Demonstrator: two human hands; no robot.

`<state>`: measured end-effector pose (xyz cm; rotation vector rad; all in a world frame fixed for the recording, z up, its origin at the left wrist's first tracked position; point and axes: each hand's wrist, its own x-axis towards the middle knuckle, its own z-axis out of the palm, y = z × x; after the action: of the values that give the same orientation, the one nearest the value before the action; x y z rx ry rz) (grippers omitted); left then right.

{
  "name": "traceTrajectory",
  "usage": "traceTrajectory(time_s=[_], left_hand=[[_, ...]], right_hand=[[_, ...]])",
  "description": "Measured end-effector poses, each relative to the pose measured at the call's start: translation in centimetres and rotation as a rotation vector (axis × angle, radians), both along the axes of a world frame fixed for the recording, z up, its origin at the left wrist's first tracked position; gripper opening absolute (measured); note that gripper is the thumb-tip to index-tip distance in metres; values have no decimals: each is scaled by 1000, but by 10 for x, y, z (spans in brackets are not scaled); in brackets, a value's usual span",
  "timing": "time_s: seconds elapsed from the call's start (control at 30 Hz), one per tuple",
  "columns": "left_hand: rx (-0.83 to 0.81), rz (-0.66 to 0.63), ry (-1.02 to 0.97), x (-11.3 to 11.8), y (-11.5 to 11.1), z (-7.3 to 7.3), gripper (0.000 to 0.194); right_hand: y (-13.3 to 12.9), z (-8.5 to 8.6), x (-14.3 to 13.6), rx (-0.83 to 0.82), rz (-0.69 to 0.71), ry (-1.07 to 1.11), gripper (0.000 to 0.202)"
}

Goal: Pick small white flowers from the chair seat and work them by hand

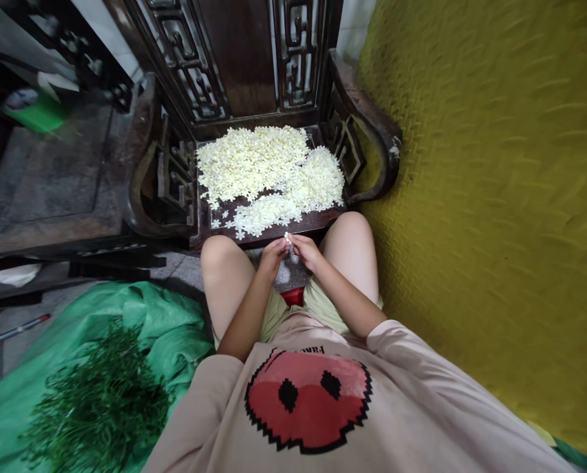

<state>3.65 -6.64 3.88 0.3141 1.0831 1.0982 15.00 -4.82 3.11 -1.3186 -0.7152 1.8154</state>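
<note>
Two hands, left (272, 255) and right (306, 249), meet just before one carved chair (372, 141). On the chair's seat lies one heap of white flowers (268, 174), too many to count. One pile of green stems (99, 404) lies left of the chair.

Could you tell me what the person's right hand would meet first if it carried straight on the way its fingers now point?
The right hand points inward, and its fingertips already meet the left hand at a small white flower pinched between them. So the flower and the left fingers come first; depth is hard to judge here.

Pale pink shirt (352, 420), red pixel print
</note>
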Motion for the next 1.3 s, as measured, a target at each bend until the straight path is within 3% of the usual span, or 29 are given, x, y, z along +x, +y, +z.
traceTrajectory(time_s=[0.17, 0.4, 0.63, 0.9, 1.1, 1.3], left_hand=[[5, -5, -11, -1, 0, -1, 16], [82, 17, 194, 3, 0, -7, 19], [25, -33, 123, 3, 0, -9, 20], [92, -44, 227, 6, -1, -14, 16], [223, -6, 604, 5, -1, -21, 10], [324, -44, 809, 2, 0, -15, 18]], right_hand=[[1, -4, 0, 44, 5, 17, 43], [1, -4, -2, 54, -46, -33, 43], [-1, 2, -2, 26, -45, -110, 43], [-2, 7, -3, 43, -10, -155, 43], [-3, 1, -5, 176, -121, -284, 38], [-3, 0, -5, 267, -41, -304, 29]])
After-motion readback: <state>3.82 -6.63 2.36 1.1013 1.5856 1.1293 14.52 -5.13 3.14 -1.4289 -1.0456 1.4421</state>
